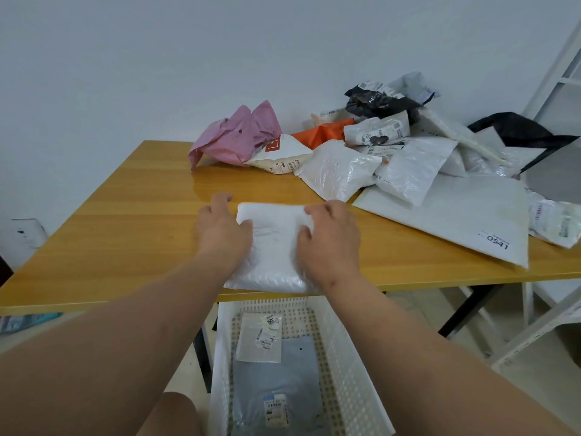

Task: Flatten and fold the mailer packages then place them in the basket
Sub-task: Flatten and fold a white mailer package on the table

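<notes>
A white bubble mailer (274, 247) lies folded on the wooden table (125, 240) near its front edge. My left hand (221, 228) grips its left side, the thumb on top and the fingers curled at the edge. My right hand (330, 237) grips its right side with the fingers curled onto the top. Below the table edge stands a white perforated basket (345, 372). Inside the basket lie a grey mailer (276, 372) and a small clear one with labels (261, 338).
A heap of crumpled mailers fills the table's back right: a pink one (235, 136), an orange one (323, 132), a black one (377, 102) and several white ones. A large flat white mailer marked 0541 (456, 215) lies at the right. A white ladder frame (553, 73) stands at far right.
</notes>
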`<state>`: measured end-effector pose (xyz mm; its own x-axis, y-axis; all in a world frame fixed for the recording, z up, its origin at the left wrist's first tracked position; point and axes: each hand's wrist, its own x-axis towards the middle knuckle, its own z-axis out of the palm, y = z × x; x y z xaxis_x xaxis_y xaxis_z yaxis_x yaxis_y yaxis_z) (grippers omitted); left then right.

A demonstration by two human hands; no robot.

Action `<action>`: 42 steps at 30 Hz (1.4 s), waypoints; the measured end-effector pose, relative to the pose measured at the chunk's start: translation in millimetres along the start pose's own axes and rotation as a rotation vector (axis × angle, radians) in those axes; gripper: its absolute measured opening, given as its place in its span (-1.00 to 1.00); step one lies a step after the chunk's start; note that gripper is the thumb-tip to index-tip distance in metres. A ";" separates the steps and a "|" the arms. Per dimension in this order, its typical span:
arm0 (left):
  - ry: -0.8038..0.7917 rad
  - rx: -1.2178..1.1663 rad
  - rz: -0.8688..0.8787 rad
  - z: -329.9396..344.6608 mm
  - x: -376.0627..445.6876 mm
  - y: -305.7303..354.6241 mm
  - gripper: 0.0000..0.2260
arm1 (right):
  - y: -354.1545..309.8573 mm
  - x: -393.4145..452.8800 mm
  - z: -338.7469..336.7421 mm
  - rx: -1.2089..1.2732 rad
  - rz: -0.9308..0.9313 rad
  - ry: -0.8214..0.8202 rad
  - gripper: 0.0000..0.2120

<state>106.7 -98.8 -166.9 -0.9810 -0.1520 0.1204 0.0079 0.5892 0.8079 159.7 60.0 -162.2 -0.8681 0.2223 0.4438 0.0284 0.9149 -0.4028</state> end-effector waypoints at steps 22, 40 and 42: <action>-0.495 0.694 0.462 19.1 -9.0 -14.9 -0.49 | 5.6 -10.7 28.6 -0.167 -0.151 -0.496 -0.41; -0.512 0.681 0.454 29.0 -3.9 -24.8 -0.49 | 6.1 -11.9 32.7 -0.161 -0.143 -0.524 -0.41; -0.518 0.677 0.448 29.1 -4.1 -24.7 -0.49 | 6.3 -12.1 32.6 -0.160 -0.143 -0.528 -0.41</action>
<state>104.8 -89.6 -204.1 -0.8794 0.4717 -0.0639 0.4477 0.8653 0.2254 154.2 52.1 -196.2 -0.9976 -0.0681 0.0079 -0.0682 0.9724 -0.2233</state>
